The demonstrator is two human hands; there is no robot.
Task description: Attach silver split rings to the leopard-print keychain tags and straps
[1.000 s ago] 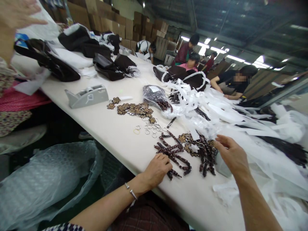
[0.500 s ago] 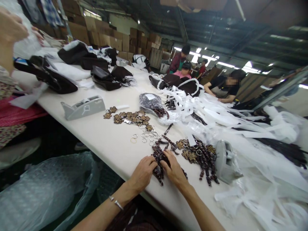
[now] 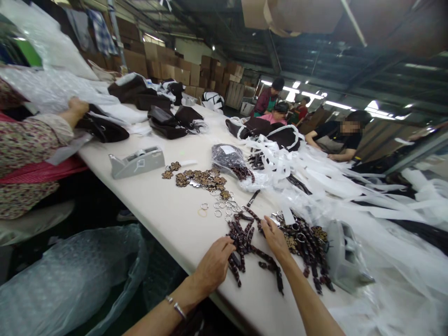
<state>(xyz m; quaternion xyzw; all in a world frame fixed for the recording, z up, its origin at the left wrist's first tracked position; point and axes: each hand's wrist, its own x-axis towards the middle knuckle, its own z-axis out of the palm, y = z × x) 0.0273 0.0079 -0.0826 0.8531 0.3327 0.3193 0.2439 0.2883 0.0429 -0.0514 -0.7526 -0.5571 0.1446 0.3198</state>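
My left hand (image 3: 215,262), with a silver bracelet on its wrist, has its fingers pinched at the left side of a pile of dark twisted strips (image 3: 241,235). My right hand (image 3: 276,237) is at the right of that pile, fingers closed at the end of a dark strip that runs up toward a loop. Silver rings (image 3: 227,204) lie just beyond the pile, and brown patterned flower-shaped tags (image 3: 201,178) farther back. Right of my right hand is a bunch of finished-looking strips with rings and tags (image 3: 311,247).
Grey tape dispensers stand at the left (image 3: 138,162) and right (image 3: 346,256). Dark bags (image 3: 171,121), a plastic-wrapped bundle (image 3: 229,156) and white strips (image 3: 322,175) cover parts of the table. A person's hand (image 3: 77,106) reaches in at left; other people sit beyond.
My hands have moved apart, the right one up and to the right. The dark strips between them are more spread out. At left, the person's hand has come down to a dark bag.
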